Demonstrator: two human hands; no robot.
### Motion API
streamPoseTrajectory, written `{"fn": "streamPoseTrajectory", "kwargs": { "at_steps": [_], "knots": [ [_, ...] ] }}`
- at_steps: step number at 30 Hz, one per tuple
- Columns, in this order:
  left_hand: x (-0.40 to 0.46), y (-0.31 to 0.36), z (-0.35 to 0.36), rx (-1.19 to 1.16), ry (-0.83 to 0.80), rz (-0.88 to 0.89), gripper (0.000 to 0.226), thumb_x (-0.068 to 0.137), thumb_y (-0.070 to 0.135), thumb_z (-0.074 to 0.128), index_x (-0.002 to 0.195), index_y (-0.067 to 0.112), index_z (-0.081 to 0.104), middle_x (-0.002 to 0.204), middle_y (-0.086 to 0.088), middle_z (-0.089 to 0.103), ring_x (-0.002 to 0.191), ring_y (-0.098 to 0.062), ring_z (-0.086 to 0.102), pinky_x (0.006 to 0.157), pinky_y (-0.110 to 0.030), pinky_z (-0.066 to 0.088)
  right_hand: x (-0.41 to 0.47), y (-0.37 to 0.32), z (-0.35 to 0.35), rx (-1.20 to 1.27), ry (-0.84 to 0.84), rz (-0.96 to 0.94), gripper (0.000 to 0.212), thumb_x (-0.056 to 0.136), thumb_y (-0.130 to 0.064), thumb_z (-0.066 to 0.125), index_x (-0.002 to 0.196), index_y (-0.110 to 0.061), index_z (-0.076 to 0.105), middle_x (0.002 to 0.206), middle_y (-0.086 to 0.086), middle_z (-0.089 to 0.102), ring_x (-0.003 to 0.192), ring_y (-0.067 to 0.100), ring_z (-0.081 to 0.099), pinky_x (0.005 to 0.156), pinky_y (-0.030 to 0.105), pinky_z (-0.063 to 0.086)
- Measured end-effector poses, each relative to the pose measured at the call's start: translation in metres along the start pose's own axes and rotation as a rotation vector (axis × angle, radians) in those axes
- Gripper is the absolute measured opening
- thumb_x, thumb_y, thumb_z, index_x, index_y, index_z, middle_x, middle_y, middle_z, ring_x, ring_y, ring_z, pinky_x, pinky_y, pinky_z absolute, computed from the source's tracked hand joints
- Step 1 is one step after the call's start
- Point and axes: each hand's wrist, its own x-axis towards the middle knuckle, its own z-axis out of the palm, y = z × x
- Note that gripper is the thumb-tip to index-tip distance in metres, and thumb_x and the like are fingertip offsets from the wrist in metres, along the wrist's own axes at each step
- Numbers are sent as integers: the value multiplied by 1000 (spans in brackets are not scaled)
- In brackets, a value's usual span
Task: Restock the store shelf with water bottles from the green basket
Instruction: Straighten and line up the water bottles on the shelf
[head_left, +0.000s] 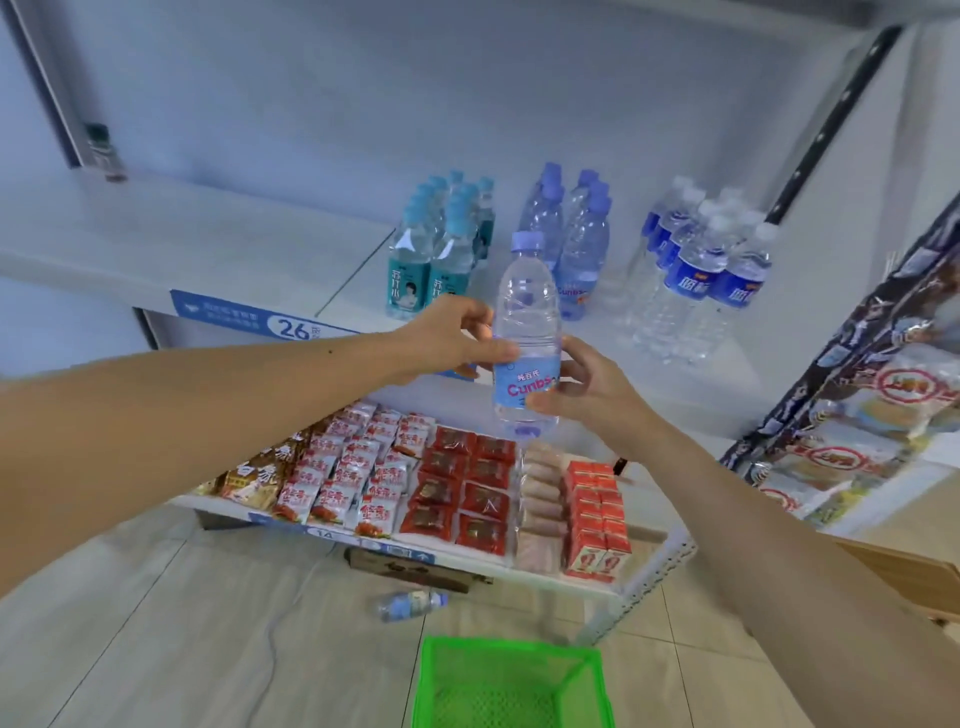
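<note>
I hold a clear water bottle (525, 322) with a pale blue cap and a blue "Cunbs" label upright in front of the shelf. My left hand (452, 338) grips its middle from the left. My right hand (587, 387) grips its lower part from the right. On the white shelf (208, 244) behind it stand three groups of bottles: teal-labelled ones (436, 249), matching "Cunbs" bottles (571, 234), and dark-blue-labelled ones (696, 270). The green basket (511, 686) sits on the floor below, and I see no bottles in the part that shows.
One bottle (410, 605) lies on its side on the floor by the lower shelf. That lower shelf holds red snack packets (457, 493). A rack of bagged goods (857, 426) hangs at the right. A small dark bottle (104, 150) stands at the shelf's far left.
</note>
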Motion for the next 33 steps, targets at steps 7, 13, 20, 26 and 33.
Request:
{"fn": "streamPoseTrajectory", "kwargs": {
  "at_steps": [7,13,20,26,33],
  "knots": [
    [51,16,6,31,91,5,33,81,25,74,91,-2,58,90,-5,56,87,-19,64,77,-40,60,51,1,-26,-1,91,-63,65,72,12,75,129,-8,51,118,19,64,93,20,68,75,26,58],
    [104,9,5,23,164,38,19,86,24,67,77,15,53,89,-6,53,82,-18,54,79,-43,53,100,13,-27,20,219,-96,62,75,15,71,130,2,46,127,23,56,106,27,58,89,38,54],
    [147,-20,6,25,149,87,7,91,21,61,96,18,57,82,7,49,82,-13,52,62,-17,44,146,41,-30,51,255,-78,67,74,19,69,131,-5,45,125,19,55,106,27,57,90,39,53],
    [162,-36,12,7,168,147,31,91,17,61,122,16,59,94,4,61,82,-8,56,63,-2,42,165,63,-38,19,252,-92,67,75,13,71,131,-14,45,126,14,56,107,23,59,83,26,56],
    [170,-46,17,-47,200,162,38,90,15,62,128,16,56,114,-9,65,97,-23,65,83,-26,53,178,79,-39,-42,285,-117,68,78,7,72,135,-16,43,125,5,57,106,13,61,84,22,53]
  ]
}}
